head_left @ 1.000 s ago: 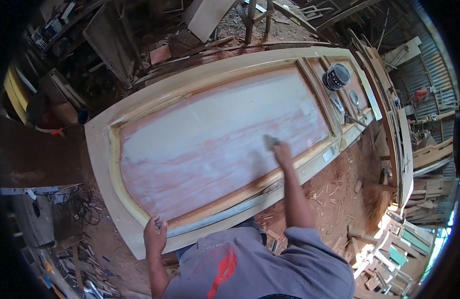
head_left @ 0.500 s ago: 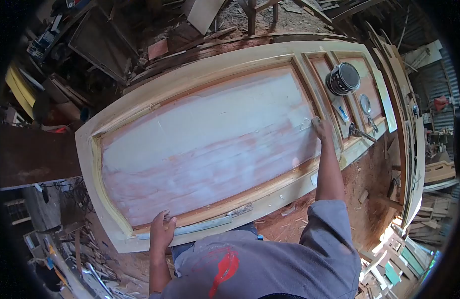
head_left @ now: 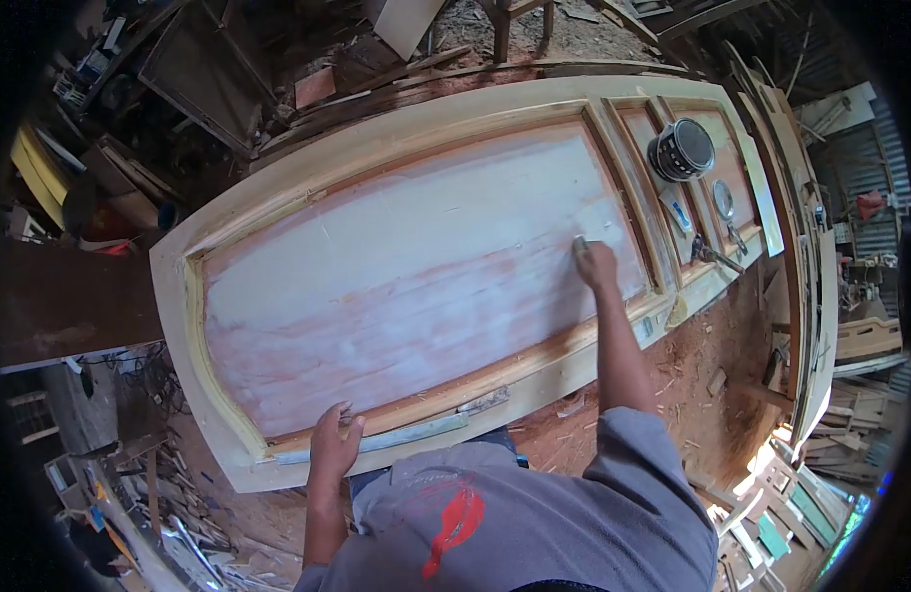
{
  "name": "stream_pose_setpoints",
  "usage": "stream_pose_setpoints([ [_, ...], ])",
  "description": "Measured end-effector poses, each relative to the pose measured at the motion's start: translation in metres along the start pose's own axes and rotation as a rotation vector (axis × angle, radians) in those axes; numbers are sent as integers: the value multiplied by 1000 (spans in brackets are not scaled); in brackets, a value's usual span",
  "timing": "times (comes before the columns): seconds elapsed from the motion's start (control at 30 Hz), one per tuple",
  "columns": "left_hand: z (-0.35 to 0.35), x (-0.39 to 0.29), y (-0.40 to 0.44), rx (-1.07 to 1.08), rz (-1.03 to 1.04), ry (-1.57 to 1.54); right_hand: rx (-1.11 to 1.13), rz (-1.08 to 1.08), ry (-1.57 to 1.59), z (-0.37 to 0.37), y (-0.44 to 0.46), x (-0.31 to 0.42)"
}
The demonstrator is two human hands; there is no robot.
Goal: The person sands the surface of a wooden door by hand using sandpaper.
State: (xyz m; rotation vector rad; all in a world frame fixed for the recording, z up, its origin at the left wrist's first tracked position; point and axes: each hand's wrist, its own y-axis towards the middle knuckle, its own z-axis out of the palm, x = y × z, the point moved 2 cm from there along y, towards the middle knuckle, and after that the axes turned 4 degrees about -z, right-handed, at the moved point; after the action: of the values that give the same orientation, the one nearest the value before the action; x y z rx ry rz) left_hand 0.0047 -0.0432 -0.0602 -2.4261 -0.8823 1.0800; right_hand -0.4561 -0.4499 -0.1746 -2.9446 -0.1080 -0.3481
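Note:
A wooden door (head_left: 534, 91) lies flat, its large panel (head_left: 406, 247) smeared with whitish filler over reddish wood. Near the right end of that panel, my right hand (head_left: 597, 264) is closed on a small scraper (head_left: 581, 244), whose blade is at the panel surface. My left hand (head_left: 336, 441) is at the door's near edge, beside the lower moulding, with thumb and fingers apart; a small dark thing shows by its fingertips, too small to name.
A dark can (head_left: 682, 150) stands on the door's right part, beside a round metal lid (head_left: 723, 199), a blue-and-white tube (head_left: 678, 215) and a tool (head_left: 714, 255). Long boards (head_left: 793, 247) lean at the right. Scrap wood (head_left: 169, 523) litters the lower left.
My right hand swept right along the panel, then came back a little to the left with the scraper. My left hand stays near the door's edge. The camera view has shifted.

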Motion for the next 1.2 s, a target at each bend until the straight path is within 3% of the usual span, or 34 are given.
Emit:
stream_pose_setpoints([
  [0.13, -16, 23, 0, 38, 17, -51, -6, -108, 6, 45, -40, 63],
  [0.4, -75, 101, -20, -22, 143, -103, 153, -63, 47, 68, -150, 297],
  [0.83, -152, 271, -60, -148, -16, -257, 144, -497, 103, 172, -303, 600],
  [0.9, -157, 277, -67, -153, -57, -278, 158, -693, 84, 235, -320, 616],
  [0.97, -168, 272, -74, -145, -105, -295, 198, -560, 224, 230, -342, 657],
  [1.03, -168, 272, -77, -167, -106, -238, 230, -720, 235, 231, -357, 685],
  [1.1, -166, 272, -78, -176, -111, -219, 483, -609, 343, 189, -347, 702],
  [1.2, -161, 254, -66, -164, -98, -247, 515, -551, 614, 158, -322, 670],
])
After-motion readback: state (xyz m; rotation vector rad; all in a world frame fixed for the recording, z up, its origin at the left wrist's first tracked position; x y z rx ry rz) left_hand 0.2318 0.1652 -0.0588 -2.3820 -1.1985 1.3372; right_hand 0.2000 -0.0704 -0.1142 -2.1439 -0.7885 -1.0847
